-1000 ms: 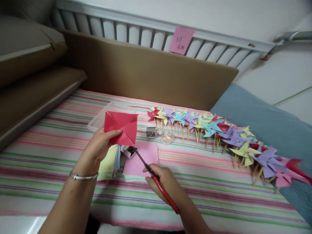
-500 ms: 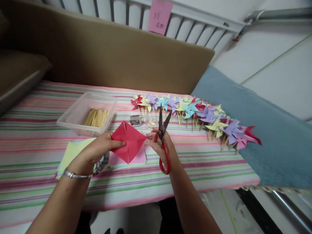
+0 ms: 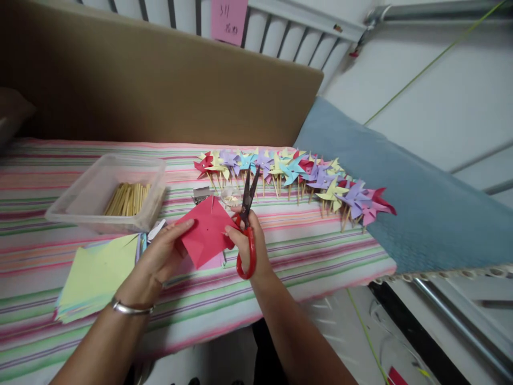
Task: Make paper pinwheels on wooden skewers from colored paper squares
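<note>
A red square of paper (image 3: 206, 235), with slits running in from its corners and a small dark dot at its middle, is held above the striped cloth. My left hand (image 3: 166, 248) grips its left edge between thumb and fingers. My right hand (image 3: 246, 240) carries red-handled scissors (image 3: 249, 243), their blades a little apart and pointing away from me. The thumb and fingertips of that same hand also touch the paper's right corner. Partly hidden beneath lies a pink paper sheet (image 3: 216, 261).
A clear plastic tub (image 3: 72, 211) holds short wooden sticks (image 3: 128, 199). Stacked coloured paper (image 3: 100, 272) lies at the left. Behind the red paper are a small box (image 3: 201, 194) and a round clear dish (image 3: 231, 196). Finished paper pinwheels (image 3: 292, 168) line the back right. A cardboard panel (image 3: 168, 85) stands behind.
The red paper has been turned, and my right hand has come onto its right corner. My left grip has shifted towards the left edge. The whole view has swung right.
</note>
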Available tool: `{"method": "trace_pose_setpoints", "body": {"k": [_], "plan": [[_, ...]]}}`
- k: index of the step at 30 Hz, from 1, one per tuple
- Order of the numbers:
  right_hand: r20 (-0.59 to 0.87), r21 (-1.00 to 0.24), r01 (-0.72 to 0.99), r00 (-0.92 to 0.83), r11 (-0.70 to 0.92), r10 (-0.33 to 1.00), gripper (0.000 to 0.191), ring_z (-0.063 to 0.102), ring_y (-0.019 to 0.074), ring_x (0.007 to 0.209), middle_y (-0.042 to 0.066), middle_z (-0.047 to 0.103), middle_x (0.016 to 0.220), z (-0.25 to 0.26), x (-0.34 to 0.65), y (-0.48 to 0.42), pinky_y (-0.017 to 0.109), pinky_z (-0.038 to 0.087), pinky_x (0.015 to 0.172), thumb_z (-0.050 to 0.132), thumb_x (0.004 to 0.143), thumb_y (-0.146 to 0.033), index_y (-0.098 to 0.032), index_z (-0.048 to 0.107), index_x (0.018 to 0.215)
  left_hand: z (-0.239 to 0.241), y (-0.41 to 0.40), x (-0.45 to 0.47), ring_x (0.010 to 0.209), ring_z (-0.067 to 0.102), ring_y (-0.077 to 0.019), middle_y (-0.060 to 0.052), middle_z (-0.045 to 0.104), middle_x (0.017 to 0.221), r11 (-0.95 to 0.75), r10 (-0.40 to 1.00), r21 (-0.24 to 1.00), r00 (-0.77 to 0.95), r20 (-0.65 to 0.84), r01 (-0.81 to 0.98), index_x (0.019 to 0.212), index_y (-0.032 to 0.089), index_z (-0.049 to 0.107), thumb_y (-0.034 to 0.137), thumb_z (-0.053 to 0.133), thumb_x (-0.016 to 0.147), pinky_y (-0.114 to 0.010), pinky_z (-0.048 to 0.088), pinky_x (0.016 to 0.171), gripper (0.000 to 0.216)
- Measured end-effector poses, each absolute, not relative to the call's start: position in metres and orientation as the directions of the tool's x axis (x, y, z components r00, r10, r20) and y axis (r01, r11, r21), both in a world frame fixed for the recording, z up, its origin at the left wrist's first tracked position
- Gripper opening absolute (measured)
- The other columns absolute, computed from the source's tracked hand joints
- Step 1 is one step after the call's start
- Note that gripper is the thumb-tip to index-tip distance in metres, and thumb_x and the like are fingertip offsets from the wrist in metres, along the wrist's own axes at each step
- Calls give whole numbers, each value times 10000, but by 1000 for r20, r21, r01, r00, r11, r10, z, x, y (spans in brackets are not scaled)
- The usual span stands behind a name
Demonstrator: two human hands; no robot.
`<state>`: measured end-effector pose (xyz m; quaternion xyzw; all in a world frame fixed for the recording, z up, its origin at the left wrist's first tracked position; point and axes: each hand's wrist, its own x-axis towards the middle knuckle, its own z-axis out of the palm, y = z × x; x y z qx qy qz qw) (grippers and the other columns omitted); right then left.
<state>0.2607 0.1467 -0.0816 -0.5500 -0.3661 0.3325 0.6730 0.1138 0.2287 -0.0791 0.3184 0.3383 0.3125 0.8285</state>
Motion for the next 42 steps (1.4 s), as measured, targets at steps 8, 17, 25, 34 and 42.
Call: {"method": "trace_pose_setpoints", "body": {"k": [8, 17, 25, 34, 42], "plan": [[262, -965, 144, 609, 220, 749, 321, 541, 108, 770, -20, 520, 880, -96, 251, 148, 248, 450, 747, 593, 783, -176, -252, 533, 1089, -82, 202, 136, 802, 679, -181, -80, 737, 931, 566, 787, 740, 507, -352, -365, 940, 136, 703, 191, 784, 645, -270, 532, 772, 311], [73, -996, -10, 401, 84, 913, 329, 552, 112, 656, -34, 552, 766, -95, 246, 148, 246, 464, 638, 605, 743, -203, -222, 533, 1063, -65, 234, 102, 734, 659, -189, -73, 725, 876, 349, 913, 857, 343, -220, -378, 893, 128, 674, 207, 803, 582, -271, 518, 667, 346], [-98, -975, 193, 75, -111, 992, 316, 494, 102, 579, -10, 541, 722, -82, 237, 135, 226, 409, 531, 614, 767, -319, -187, 596, 1054, -40, 261, 41, 694, 655, -183, -59, 737, 849, 202, 960, 943, 245, -136, -266, 854, 140, 695, 222, 819, 558, -264, 510, 655, 332], [-246, -931, 292, -60, -219, 967, 278, 351, 75, 480, -61, 401, 558, -74, 225, 127, 206, 301, 462, 627, 747, -323, -176, 650, 982, -36, 263, 21, 686, 667, -210, -80, 734, 806, 178, 923, 975, 366, -118, -134, 807, 139, 694, 244, 781, 628, -290, 522, 662, 225], [-261, -909, 358, -88, -214, 961, 267, 368, 88, 514, -57, 396, 569, -75, 230, 128, 213, 318, 494, 644, 745, -328, -179, 664, 965, -37, 264, 20, 763, 674, -221, -97, 731, 902, 191, 896, 969, 431, -108, -155, 936, 144, 688, 229, 771, 651, -301, 529, 715, 308]]}}
